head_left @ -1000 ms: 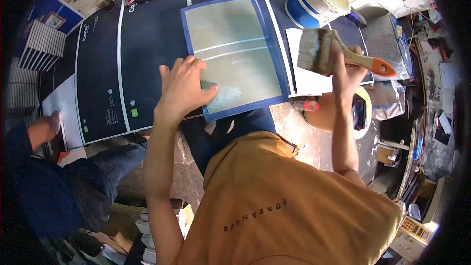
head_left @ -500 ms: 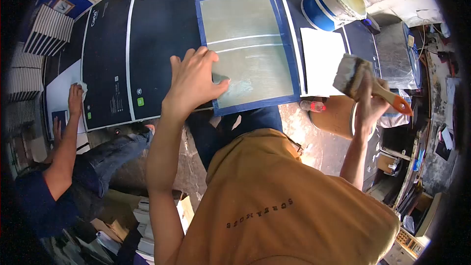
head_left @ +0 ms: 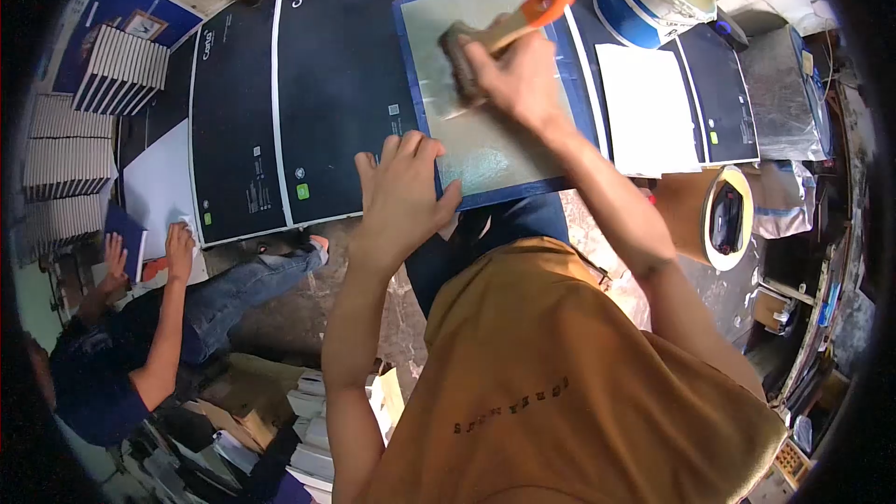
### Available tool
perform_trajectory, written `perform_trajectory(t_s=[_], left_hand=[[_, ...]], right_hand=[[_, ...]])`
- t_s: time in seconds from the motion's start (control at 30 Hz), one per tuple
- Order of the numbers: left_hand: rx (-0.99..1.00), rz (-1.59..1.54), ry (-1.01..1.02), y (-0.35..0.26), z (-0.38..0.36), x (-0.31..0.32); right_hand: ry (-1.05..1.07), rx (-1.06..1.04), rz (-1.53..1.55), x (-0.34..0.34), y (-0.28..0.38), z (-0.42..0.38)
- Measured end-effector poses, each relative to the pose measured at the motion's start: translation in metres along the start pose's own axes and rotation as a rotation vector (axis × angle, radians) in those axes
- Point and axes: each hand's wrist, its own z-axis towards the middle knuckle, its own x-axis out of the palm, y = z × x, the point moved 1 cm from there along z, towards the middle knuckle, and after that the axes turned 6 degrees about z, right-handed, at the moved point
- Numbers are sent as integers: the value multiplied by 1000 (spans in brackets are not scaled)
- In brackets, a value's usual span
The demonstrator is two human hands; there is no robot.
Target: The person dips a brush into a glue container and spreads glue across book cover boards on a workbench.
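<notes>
A wide paintbrush with an orange-tipped wooden handle is in my right hand, its bristles down on the upper left part of a book cover blank. This cover blank is greyish board with blue edges turned in around it, and a wet sheen shows near its lower end. My left hand rests at the blank's lower left edge, fingers bent and spread, with the thumb at the blue border. Right of the blank lies a stack of white sheets.
A blue and white bucket of pale paste stands at the back right. Below the table's right side is a brown drum. On the left, another person handles a dark blue book beside stacked books.
My right hand has swung the brush from the right side onto the cover blank. My left hand stays at the blank's left edge. The other person's hands have shifted to the blue book.
</notes>
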Motion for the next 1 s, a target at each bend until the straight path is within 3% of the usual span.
perform_trajectory(t_s=[0.07,0.13,0.17,0.23,0.3,0.37,0.4,0.47,0.5,0.6,0.8,0.93,1.0], left_hand=[[9,7,3,0,1,-1],[8,-2,-2,2,1,-1],[8,-13,-6,2,1,-1],[15,-54,-18,5,4,-1],[23,-113,-32,13,9,-3],[-72,-479,-209,38,29,16],[-120,-656,-297,50,43,25],[-479,-725,-298,64,70,34],[-558,-809,-187,64,81,31],[-579,-649,-118,57,104,34],[-623,-723,-114,77,108,44],[-541,-624,-154,82,96,27],[-377,-236,-433,71,80,25]], right_hand=[[-73,-48,-74,-37,-12,1],[-165,-131,-73,-85,-65,5],[-240,-57,-154,-115,-78,2],[-436,-144,-461,-175,-86,-16],[-540,-58,-270,-228,-98,-40],[-627,-21,-153,-258,-104,-67],[-670,-3,-96,-263,-105,-79],[-804,63,85,-240,-81,-91],[-807,39,110,-240,-89,-96],[-713,61,-127,-238,-100,-106],[-741,69,92,-226,-97,-98],[-763,52,191,-230,-102,-95],[-792,9,273,-228,-97,-83]])
